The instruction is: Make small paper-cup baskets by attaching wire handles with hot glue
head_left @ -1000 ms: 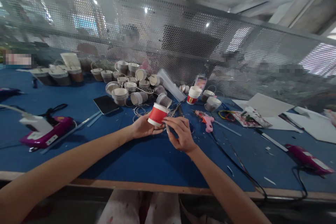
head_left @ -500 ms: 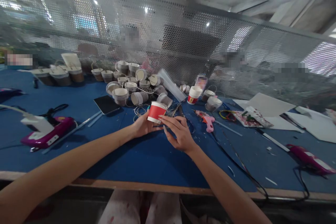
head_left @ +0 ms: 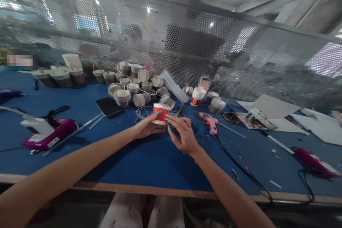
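Observation:
A red and white paper cup [head_left: 161, 110] is held upright between both hands above the blue table. My left hand [head_left: 145, 127] is closed on it from the left, the thumb with a teal nail lying across the red front and other fingers beneath. From the right, my right hand [head_left: 183, 131] presses bent fingertips to the lower side of the cup. Right behind the cup lies a tangle of thin wire [head_left: 144, 113]. More stacked red and white paper cups [head_left: 197, 97] stand to the right.
Several small wrapped buckets [head_left: 141, 99] crowd the back left. A pink glue gun [head_left: 212, 124] lies on the right, its cord trailing to the front edge. A dark phone [head_left: 108, 107] and a purple power strip [head_left: 62, 133] are on the left. Behind stands a perforated metal screen [head_left: 160, 25].
The cup has shifted slightly right and turned in my hands. My left thumb has come round onto its front; the right fingers stay at its right side.

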`<move>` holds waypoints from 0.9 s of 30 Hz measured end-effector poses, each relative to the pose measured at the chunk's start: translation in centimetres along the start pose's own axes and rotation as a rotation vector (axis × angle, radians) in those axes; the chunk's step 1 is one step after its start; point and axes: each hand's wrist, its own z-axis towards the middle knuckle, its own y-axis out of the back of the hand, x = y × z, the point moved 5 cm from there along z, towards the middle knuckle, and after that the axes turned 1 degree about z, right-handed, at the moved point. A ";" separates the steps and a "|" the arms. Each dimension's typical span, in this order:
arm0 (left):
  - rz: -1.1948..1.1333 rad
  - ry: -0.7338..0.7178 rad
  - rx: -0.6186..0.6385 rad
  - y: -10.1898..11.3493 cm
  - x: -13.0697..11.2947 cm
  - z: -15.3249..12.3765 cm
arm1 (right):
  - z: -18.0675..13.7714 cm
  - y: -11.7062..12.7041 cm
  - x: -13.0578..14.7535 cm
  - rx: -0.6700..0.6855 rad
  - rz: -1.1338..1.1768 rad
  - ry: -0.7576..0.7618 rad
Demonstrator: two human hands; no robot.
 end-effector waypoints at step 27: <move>0.032 -0.094 0.053 -0.4 -0.1 -0.1 | -0.2 -0.5 0.5 0.042 -0.015 -0.015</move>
